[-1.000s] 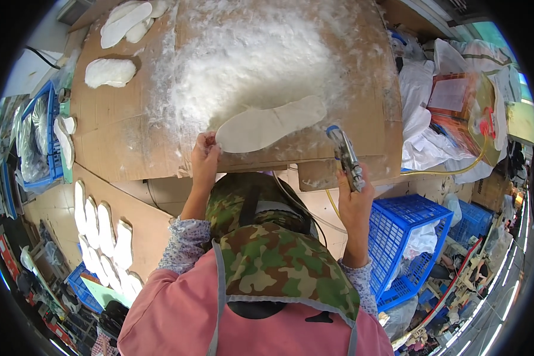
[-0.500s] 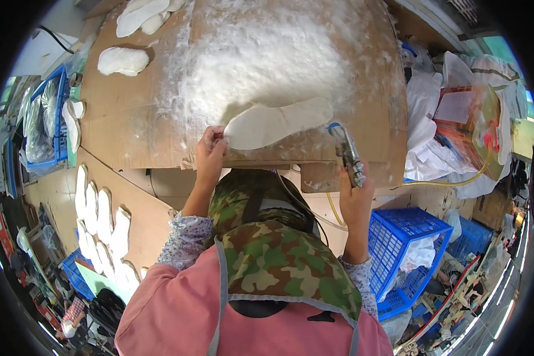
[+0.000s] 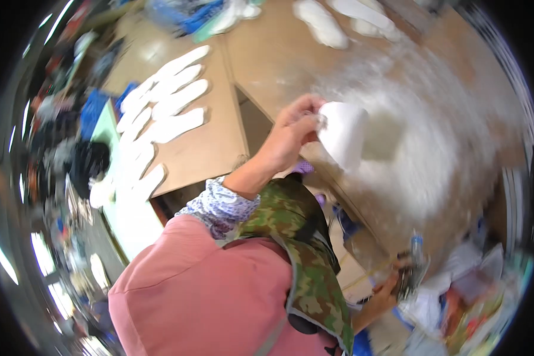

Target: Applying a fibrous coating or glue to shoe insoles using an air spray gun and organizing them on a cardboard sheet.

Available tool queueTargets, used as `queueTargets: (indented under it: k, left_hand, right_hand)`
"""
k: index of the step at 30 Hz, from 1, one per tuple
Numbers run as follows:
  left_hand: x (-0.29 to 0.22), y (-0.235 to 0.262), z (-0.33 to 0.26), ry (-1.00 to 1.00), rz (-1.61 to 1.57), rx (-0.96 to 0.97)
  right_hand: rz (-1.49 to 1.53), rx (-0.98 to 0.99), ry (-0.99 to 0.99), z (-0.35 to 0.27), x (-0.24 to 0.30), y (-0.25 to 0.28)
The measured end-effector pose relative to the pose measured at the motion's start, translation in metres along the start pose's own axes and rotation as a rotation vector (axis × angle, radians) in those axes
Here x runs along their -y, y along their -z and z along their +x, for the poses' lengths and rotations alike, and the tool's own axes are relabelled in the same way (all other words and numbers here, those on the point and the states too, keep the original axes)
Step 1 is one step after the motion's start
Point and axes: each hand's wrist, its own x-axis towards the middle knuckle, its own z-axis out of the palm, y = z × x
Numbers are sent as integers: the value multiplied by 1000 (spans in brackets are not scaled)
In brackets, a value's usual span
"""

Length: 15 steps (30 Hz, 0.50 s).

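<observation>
My left hand [image 3: 293, 132] pinches the edge of a white insole [image 3: 342, 135], which is raised and tilted over the near edge of the cardboard-topped table [image 3: 279, 65]. My right hand [image 3: 387, 289], at the lower right, is wrapped round a metal air gun [image 3: 413, 268] with a blue tip. The gun is blurred and stands apart from the insole. Beyond the insole, a wide patch of white fluff [image 3: 427, 172] covers the table.
Several white insoles [image 3: 180, 97] lie in rows on a brown board [image 3: 219, 142] to the left. More white insoles [image 3: 320, 24] rest at the table's far side. Plastic bags [image 3: 469, 261] crowd the lower right. A gap [image 3: 252, 118] separates board and table.
The view has turned left toward the board with the rows of insoles. My left hand has lifted the insole and moved it away from the air gun, which my right hand still holds.
</observation>
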Motion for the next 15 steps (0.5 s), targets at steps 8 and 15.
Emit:
queueTargets:
  k: [8, 15]
  left_hand:
    - [-18, 198, -92, -157, 130, -554]
    - [11, 390, -218, -51, 328, -993]
  right_hand:
    - [-182, 323, 143, -9, 51, -52]
    - [-263, 470, 227, -15, 75, -92]
